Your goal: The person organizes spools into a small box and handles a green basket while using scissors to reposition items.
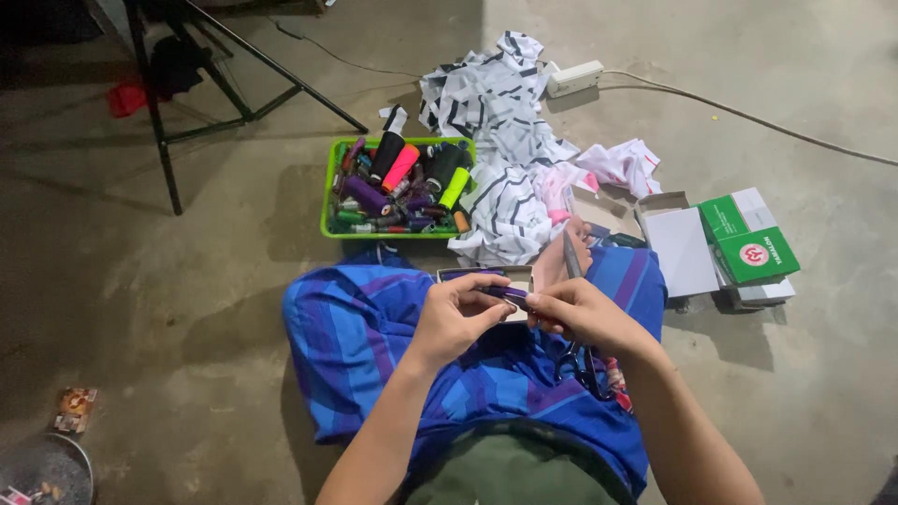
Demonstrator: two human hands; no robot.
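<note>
I sit on the floor with a blue and purple checked cloth over my crossed legs. My left hand and my right hand meet above my lap, both pinching a small purple thread spool. Under the hands lies a small open cardboard box. A pair of dark-handled scissors rests on my right knee, blades pointing away from me.
A green tray filled with several thread spools stands ahead. White cloth with black marks is heaped beside it. At right sit a green and white box and a white open box. A power strip, cable and black stand lie farther off.
</note>
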